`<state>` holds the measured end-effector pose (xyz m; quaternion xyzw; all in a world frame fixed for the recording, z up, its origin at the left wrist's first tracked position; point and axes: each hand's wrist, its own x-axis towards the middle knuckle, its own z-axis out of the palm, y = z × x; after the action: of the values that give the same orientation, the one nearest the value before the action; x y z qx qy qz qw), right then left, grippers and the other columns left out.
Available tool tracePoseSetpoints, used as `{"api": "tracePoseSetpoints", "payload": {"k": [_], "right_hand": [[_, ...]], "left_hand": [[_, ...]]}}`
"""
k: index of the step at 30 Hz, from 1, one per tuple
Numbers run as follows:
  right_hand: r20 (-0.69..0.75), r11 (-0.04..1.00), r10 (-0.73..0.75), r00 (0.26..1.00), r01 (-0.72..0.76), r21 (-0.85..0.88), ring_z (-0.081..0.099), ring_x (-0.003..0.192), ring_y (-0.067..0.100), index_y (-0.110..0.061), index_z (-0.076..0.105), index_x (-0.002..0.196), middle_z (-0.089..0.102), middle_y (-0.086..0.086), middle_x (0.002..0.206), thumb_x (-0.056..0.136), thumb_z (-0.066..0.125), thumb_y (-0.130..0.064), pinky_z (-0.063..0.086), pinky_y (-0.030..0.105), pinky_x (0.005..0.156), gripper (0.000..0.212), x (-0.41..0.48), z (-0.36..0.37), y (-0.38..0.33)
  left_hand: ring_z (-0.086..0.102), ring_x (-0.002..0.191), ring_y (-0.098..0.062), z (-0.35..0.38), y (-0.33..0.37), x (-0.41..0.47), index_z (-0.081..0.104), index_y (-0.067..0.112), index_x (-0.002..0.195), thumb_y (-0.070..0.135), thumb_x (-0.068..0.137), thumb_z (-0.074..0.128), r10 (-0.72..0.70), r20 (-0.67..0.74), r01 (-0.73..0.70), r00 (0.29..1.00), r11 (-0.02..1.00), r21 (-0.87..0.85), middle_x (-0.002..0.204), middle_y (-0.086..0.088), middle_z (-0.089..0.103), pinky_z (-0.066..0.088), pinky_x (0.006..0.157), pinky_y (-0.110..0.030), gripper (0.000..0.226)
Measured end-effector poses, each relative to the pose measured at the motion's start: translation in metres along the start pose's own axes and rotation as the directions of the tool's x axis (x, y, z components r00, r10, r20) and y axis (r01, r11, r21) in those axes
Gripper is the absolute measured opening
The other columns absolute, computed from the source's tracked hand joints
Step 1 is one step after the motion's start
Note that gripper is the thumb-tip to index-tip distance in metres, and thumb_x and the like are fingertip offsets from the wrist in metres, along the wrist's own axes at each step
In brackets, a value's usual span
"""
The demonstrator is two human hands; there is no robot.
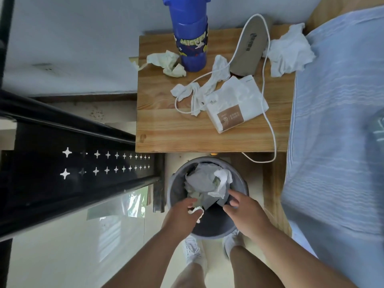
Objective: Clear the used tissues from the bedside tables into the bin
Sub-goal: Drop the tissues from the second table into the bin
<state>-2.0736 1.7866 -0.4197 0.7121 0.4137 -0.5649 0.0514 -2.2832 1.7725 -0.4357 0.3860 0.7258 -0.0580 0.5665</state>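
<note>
A grey round bin (174, 190) stands on the floor in front of the wooden bedside table (187, 132); crumpled tissues (204, 180) lie inside it. My left hand (182, 215) hovers over the bin's near rim and grips a small white tissue scrap (196, 210). My right hand (243, 210) hangs over the bin with relaxed fingers, holding nothing. On the table lie a yellowish crumpled tissue (166, 62) at the back left, twisted white tissues (199, 88) in the middle, and a big white crumpled tissue (288, 50) at the back right edge.
A blue bottle (191, 34), a grey insole (249, 46), a tissue pack (236, 102) and a white cable (268, 121) share the table. The bed with a blue striped sheet (336, 121) runs along the right. A black metal frame (72, 163) stands left. My feet are below the bin.
</note>
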Motion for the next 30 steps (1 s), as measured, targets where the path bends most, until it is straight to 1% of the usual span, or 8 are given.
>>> {"api": "tracePoseSetpoints", "payload": {"k": [3,6,12,16,20,22,26,30], "right_hand": [[-0.045,1.0,-0.028,0.999,0.028,0.002,0.066,0.121,0.009,-0.029,0.055,0.147,0.071,-0.004,0.134,0.098,0.062,-0.032,0.046,0.022,0.088,0.049,-0.006,-0.005,-0.005],[-0.158,0.975,-0.147,0.976,0.17,0.141,0.072,0.108,0.007,-0.035,0.068,0.13,0.076,-0.014,0.116,0.098,0.063,-0.03,0.053,0.025,0.085,0.032,-0.019,-0.021,-0.024],[-0.399,0.808,-0.37,0.839,0.503,0.308,0.076,0.081,0.007,-0.054,0.072,0.101,0.079,-0.017,0.09,0.085,0.064,-0.05,0.061,0.027,0.075,0.019,-0.06,-0.095,-0.101],[-0.59,0.763,-0.351,0.727,0.587,0.269,0.075,0.084,0.009,-0.043,0.074,0.102,0.078,-0.017,0.091,0.091,0.063,-0.038,0.061,0.033,0.077,0.016,-0.049,-0.15,-0.138],[-0.731,0.835,-0.36,0.58,0.549,0.024,0.062,0.109,0.003,-0.026,0.069,0.127,0.071,-0.009,0.124,0.101,0.055,-0.013,0.053,0.031,0.095,0.032,-0.023,-0.2,-0.159],[-0.72,0.863,-0.431,0.545,0.482,-0.151,0.058,0.123,0.015,-0.014,0.061,0.139,0.061,0.003,0.141,0.099,0.053,-0.003,0.049,0.034,0.102,0.042,-0.009,-0.22,-0.166],[-0.611,0.894,-0.448,0.653,0.308,-0.326,0.034,0.152,0.027,-0.022,0.044,0.155,0.018,0.003,0.173,0.102,0.051,-0.004,0.044,0.041,0.11,0.057,0.011,-0.245,-0.176],[-0.486,0.906,-0.372,0.791,0.196,-0.376,0.032,0.152,0.029,-0.031,0.025,0.162,-0.002,-0.001,0.175,0.099,0.052,-0.002,0.047,0.041,0.106,0.075,0.03,-0.252,-0.18]], "left_hand": [[0.076,0.073,-0.011,-0.007,0.008,-0.004,0.063,0.037,0.135,0.043,0.098,0.067,0.051,-0.057,-0.054,0.997,0.998,-0.046,0.122,0.018,0.068,0.06,0.07,-0.031,0.038],[0.075,0.076,-0.007,-0.018,0.028,-0.014,0.07,0.04,0.12,0.045,0.1,0.063,0.136,-0.165,-0.156,0.977,0.981,-0.114,0.106,0.02,0.075,0.063,0.075,-0.037,0.022],[0.068,0.068,0.003,-0.068,0.113,-0.035,0.073,0.048,0.086,0.037,0.101,0.066,0.323,-0.414,-0.453,0.851,0.851,-0.267,0.082,0.022,0.076,0.052,0.062,-0.011,0.02],[0.065,0.083,0.009,-0.11,0.172,-0.028,0.072,0.045,0.098,0.04,0.102,0.063,0.36,-0.521,-0.521,0.774,0.83,-0.201,0.092,0.02,0.074,0.047,0.065,-0.004,0.01],[0.065,0.083,0.001,-0.134,0.221,-0.003,0.067,0.05,0.105,0.036,0.103,0.06,0.379,-0.526,-0.482,0.761,0.874,-0.067,0.095,0.021,0.068,0.06,0.071,-0.031,0.016],[0.067,0.086,-0.008,-0.14,0.239,0.008,0.067,0.048,0.113,0.033,0.104,0.059,0.412,-0.532,-0.467,0.74,0.884,0.034,0.098,0.017,0.069,0.064,0.078,-0.043,0.02],[0.068,0.104,-0.02,-0.143,0.254,0.028,0.059,0.04,0.141,0.02,0.102,0.061,0.578,-0.47,-0.407,0.667,0.811,0.42,0.132,0.006,0.065,0.063,0.084,-0.046,0.043],[0.066,0.114,-0.026,-0.146,0.253,0.04,0.047,0.046,0.154,0.014,0.099,0.062,0.653,-0.241,-0.329,0.718,0.624,0.709,0.146,0.006,0.057,0.061,0.083,-0.043,0.065]]}}
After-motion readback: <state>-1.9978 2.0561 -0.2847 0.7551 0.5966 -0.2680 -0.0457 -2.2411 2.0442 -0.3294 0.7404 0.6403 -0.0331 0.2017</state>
